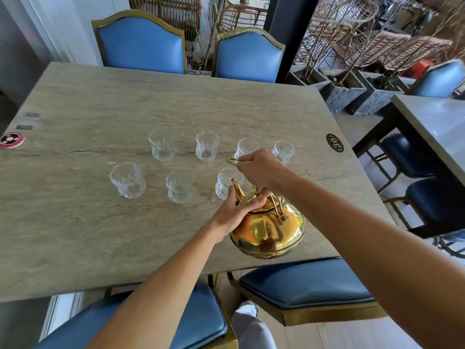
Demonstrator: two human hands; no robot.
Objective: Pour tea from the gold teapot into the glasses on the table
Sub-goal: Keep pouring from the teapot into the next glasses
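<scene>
The gold teapot hangs tilted near the table's front right edge, spout pointing toward the glasses. My right hand is shut on its raised handle. My left hand presses on the lid and the teapot's left shoulder. Several clear glasses stand in two rows on the stone table. The nearest glass is just beyond the spout. Others stand at the front left, front middle and in the back row. All the glasses look empty. My right hand partly hides two back glasses.
A round black number plaque lies at the table's right edge, and a red disc at the left edge. Blue chairs stand behind and in front of the table. A second table is at the right.
</scene>
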